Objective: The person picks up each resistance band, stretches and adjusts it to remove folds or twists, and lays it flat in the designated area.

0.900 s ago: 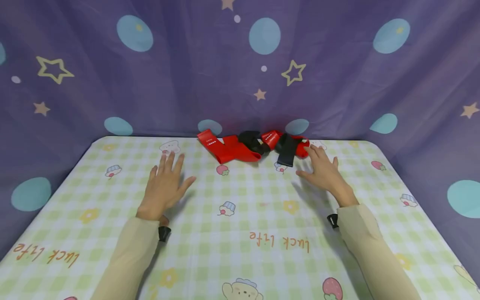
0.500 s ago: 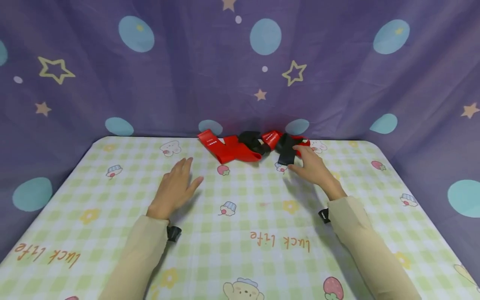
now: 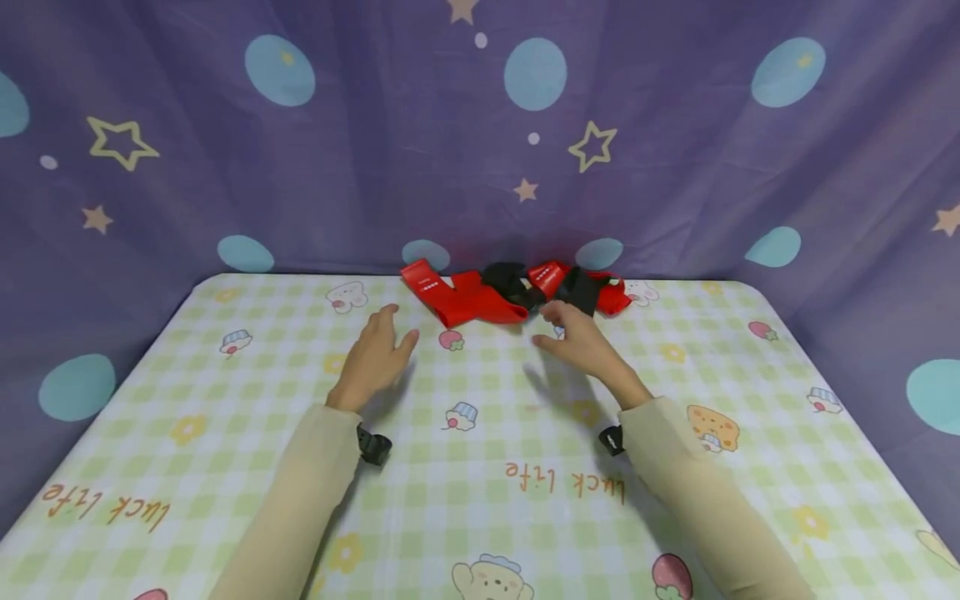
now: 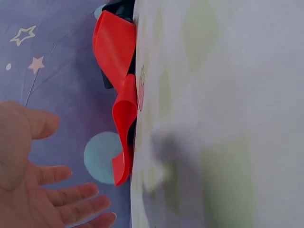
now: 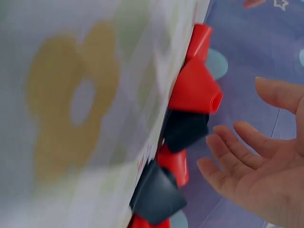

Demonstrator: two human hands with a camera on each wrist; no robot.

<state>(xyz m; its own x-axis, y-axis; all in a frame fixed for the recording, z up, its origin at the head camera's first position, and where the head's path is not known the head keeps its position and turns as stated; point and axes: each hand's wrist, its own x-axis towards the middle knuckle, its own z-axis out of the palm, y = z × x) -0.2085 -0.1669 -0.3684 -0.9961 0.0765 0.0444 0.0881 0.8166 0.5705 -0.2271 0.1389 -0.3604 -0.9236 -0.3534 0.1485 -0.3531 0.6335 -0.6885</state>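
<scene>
Along the far edge lie a red band (image 3: 480, 302) with one end folded up, a black band (image 3: 507, 282) beside it, another red band (image 3: 546, 277) and another black band (image 3: 581, 292). The left hand (image 3: 375, 358) hovers in front and to the left of the red band, fingers apart and holding nothing. Close in front of the black bands is the right hand (image 3: 585, 342), its fingers slightly bent and empty. In the right wrist view a gap shows between the right hand (image 5: 256, 156) and the black band (image 5: 185, 130).
A table with a checked, printed cloth (image 3: 480, 375) lies under both hands. Behind its far edge hangs a purple curtain (image 3: 360, 183) with stars and dots. Each wrist wears a small black device, the left one (image 3: 373, 447) and the right one (image 3: 612, 440).
Both hands have moved inward, closer together; the right hand has gone left, from the right end of the bands toward their middle. The bands lie as before.
</scene>
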